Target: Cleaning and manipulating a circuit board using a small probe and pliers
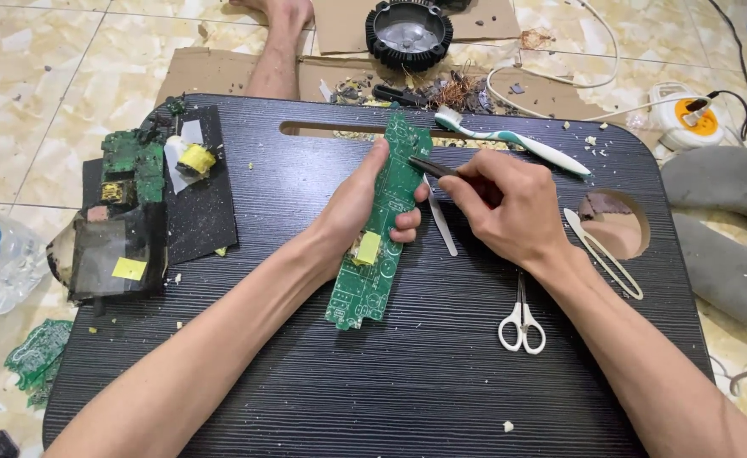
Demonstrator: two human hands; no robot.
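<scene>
While a long green circuit board stood tilted above a black lap desk, the left hand gripped it, fingers curled around its right edge and thumb along its left. The right hand pinched a slim dark metal tool, its tip touching the board's upper half just beyond the left fingertips. A yellow component sat on the board below those fingers, suggesting the stripping was unfinished. White tweezers lay under the right fingers; a toothbrush rested beyond the knuckles, white scissors below the right wrist. Well left of the left hand, other green boards and dark panels lay in a heap, apparently already worked, with debris scattered past the desk's far edge.
</scene>
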